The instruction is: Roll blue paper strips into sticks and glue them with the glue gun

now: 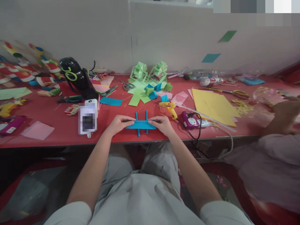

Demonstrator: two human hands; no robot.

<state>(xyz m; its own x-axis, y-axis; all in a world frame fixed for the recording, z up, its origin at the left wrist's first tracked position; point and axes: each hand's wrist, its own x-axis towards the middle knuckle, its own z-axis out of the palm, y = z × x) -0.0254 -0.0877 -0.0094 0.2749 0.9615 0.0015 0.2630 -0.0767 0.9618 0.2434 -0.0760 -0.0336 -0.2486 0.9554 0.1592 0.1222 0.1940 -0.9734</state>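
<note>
A blue paper strip (141, 125) lies crosswise at the table's front edge, folded or rolled along its far side. Two thin blue paper sticks (139, 132) run under or through it, their ends showing on both sides. My left hand (119, 124) pinches the left end of the strip's far edge. On the right end, my right hand (163, 125) pinches the same edge, thumb and fingers together. Just beyond my right hand is a yellow glue gun (169, 108). Blue and green folded paper pieces (151, 91) lie past the strip.
Two green paper lanterns (140, 71) stand at the back. A phone (88, 118) and black bottle (77, 78) are on the left. To the right are a purple power socket (191, 120) with cables, yellow paper sheets (211, 106), scissors (240, 93) and another person's arm (282, 117).
</note>
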